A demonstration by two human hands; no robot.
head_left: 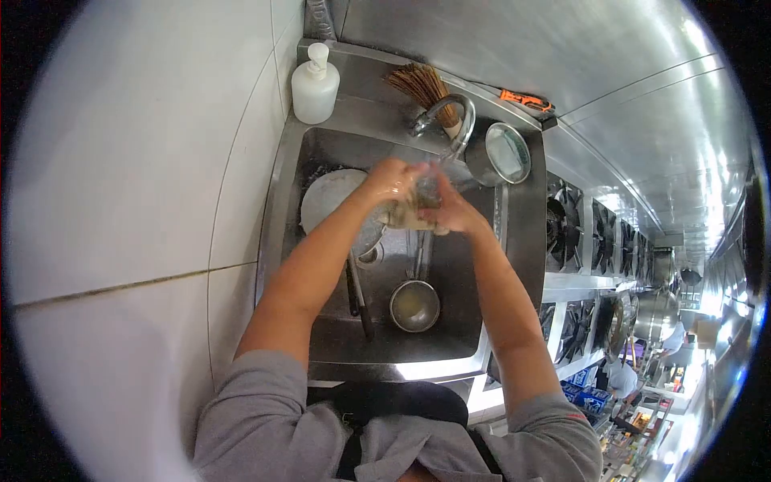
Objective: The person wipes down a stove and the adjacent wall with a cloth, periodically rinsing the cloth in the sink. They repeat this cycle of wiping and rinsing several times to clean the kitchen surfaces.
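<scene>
Over the sink point(385, 349), my left hand point(392, 183) and my right hand point(454, 210) meet just under the curved faucet point(467, 120). Both are wet and partly blurred by motion. Their fingers are bent around a wet, beige cloth-like piece point(408, 215); I cannot tell exactly what it is. A large whitish round pan or lid point(325, 201) lies in the sink beside my left hand, partly covered by my forearm. Below my hands, a small round strainer or ladle point(414, 306) rests on the sink bottom. Dark long handles point(361, 301) lie to its left.
A white pump bottle point(315, 88) stands at the back left corner. Behind the faucet lie a bristle brush point(424, 87) and an orange-handled tool point(526, 100). A metal pot point(506, 154) sits at the right rim. Gas burners point(564, 225) line the right; a person point(622, 377) is farther off.
</scene>
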